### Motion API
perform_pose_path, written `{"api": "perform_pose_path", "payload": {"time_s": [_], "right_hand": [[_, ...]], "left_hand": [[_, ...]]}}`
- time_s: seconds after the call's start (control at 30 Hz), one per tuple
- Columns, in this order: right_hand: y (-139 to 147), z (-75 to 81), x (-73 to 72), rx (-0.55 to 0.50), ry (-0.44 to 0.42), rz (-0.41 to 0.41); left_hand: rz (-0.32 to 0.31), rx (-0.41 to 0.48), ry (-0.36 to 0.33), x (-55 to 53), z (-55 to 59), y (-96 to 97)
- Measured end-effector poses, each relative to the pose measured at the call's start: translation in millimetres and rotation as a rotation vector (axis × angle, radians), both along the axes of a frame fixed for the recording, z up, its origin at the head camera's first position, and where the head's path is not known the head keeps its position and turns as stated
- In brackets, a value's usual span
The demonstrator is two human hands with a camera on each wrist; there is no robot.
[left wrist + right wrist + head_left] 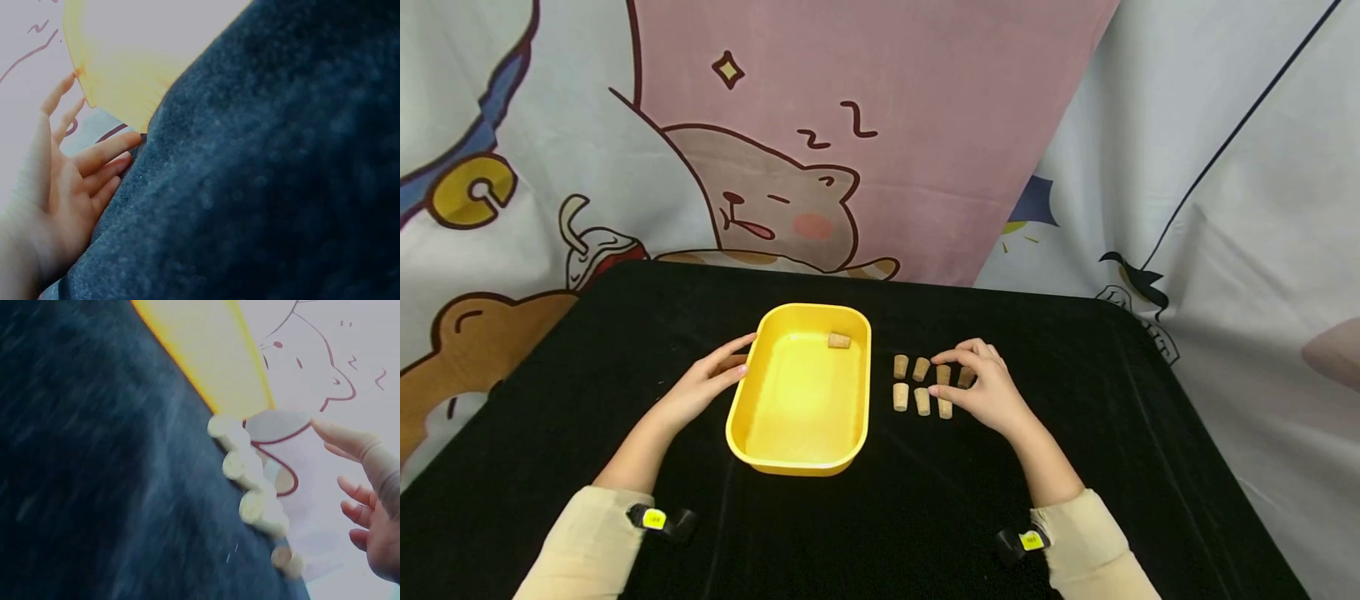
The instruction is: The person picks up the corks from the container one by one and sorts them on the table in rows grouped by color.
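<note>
A yellow plastic tray stands on the black cloth, one cork lying inside near its far right corner. My left hand touches the tray's left side with fairly straight fingers; the left wrist view shows those fingertips at the tray. To the right of the tray, several tapered corks lie in two short rows. Over the right end of these rows is my right hand, thumb and index finger spread apart with nothing pinched between them. It partly hides the rightmost corks. In the right wrist view, corks appear beside the hand.
Black cloth covers the table, whose far edge runs behind the tray. A cartoon-printed curtain hangs behind and at both sides. A dark wrist camera is strapped at the left sleeve, another camera at the right.
</note>
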State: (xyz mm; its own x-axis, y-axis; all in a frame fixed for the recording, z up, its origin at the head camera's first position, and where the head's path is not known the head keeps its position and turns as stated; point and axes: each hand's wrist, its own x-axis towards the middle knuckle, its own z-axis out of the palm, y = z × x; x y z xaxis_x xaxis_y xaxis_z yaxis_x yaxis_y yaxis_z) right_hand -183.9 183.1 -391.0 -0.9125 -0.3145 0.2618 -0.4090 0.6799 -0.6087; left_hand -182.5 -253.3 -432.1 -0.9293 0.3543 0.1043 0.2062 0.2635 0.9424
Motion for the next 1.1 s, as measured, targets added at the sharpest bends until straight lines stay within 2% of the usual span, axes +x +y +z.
{"api": "perform_pose_path", "payload": {"time_s": [0.17,0.43,0.7,1.1], "right_hand": [[-17,10.4,-4.1,-0.029,0.021,0.000],[-48,17.1,-13.5,-0.022,0.052,0.033],[-75,20.6,-29.4,-0.013,0.019,0.038],[-109,20.6,-56.0,0.131,-0.005,0.015]], "left_hand": [[0.002,0.000,-0.009,-0.4,-1.0,-1.3],[0.003,-0.004,0.000,0.1,-0.8,-1.5],[-0.004,-0.002,0.017,0.8,-0.7,-0.3],[-0.004,-0.004,0.005,0.2,0.5,0.2]]}}
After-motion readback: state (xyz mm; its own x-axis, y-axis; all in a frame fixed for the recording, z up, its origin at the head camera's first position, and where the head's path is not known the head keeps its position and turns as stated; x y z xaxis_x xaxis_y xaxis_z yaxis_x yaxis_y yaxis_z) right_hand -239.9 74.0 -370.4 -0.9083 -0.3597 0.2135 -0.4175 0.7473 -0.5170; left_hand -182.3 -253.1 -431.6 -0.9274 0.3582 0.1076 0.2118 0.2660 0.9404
